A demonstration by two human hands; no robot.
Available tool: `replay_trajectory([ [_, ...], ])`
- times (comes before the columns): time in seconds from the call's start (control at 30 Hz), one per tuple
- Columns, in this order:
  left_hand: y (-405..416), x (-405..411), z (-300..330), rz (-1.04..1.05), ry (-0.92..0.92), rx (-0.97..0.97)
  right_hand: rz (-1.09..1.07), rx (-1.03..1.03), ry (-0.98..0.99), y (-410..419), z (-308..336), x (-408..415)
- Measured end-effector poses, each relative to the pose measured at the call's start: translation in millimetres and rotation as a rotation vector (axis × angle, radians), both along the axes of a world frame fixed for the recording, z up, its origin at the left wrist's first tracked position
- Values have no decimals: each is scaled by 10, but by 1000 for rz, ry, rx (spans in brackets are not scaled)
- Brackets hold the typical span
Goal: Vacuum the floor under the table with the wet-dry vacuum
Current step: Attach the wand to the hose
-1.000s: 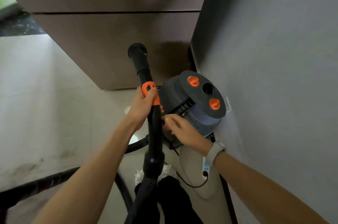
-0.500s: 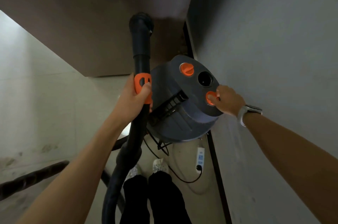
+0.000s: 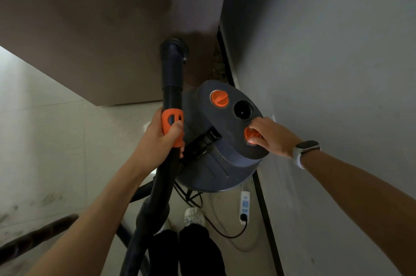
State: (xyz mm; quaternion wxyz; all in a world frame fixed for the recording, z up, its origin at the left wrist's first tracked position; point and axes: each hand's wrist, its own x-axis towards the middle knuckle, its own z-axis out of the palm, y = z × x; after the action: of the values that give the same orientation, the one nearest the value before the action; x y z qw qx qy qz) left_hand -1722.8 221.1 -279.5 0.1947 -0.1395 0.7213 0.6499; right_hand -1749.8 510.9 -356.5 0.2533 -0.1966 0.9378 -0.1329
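Observation:
The dark grey wet-dry vacuum (image 3: 216, 158) stands on the floor against the right wall. Its lid carries two orange knobs and a round black port. My right hand (image 3: 269, 135) pinches the nearer orange knob (image 3: 249, 135) with thumb and fingers. My left hand (image 3: 161, 138) grips the black wand (image 3: 172, 77) at its orange collar, holding the wand upright with its open end (image 3: 174, 47) pointing up. The ribbed hose (image 3: 38, 236) trails off to the lower left.
A brown panel (image 3: 101, 39), perhaps the table's side, fills the top. The grey wall (image 3: 326, 73) runs along the right with a black skirting. A white power strip (image 3: 245, 204) and cable lie on the pale tiled floor (image 3: 56, 151) near my feet (image 3: 193, 216).
My right hand left the vacuum's handle area and moved right onto the nearer orange knob, where its fingers now close round it. My left hand has kept hold of the wand.

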Motion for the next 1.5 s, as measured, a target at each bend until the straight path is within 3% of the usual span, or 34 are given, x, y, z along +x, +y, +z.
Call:
replay_trajectory([
  [0.33,-19,-17,-23,-56,-12,-12,-206,-46,23,-32,-153,128],
  [0.67,-18,-29,-43,-57,-14,-20,-221,-43,64,-91,-114,85],
  [0.9,-133,-12,-96,-37,-28,-59,-214,-237,207,-589,-55,-545],
  [1.0,-164,2,-84,-18,-20,-46,-180,-193,175,-772,-160,-722],
  [1.5,-272,17,-159,17,-21,-56,-406,-203,211,-920,-287,-717],
])
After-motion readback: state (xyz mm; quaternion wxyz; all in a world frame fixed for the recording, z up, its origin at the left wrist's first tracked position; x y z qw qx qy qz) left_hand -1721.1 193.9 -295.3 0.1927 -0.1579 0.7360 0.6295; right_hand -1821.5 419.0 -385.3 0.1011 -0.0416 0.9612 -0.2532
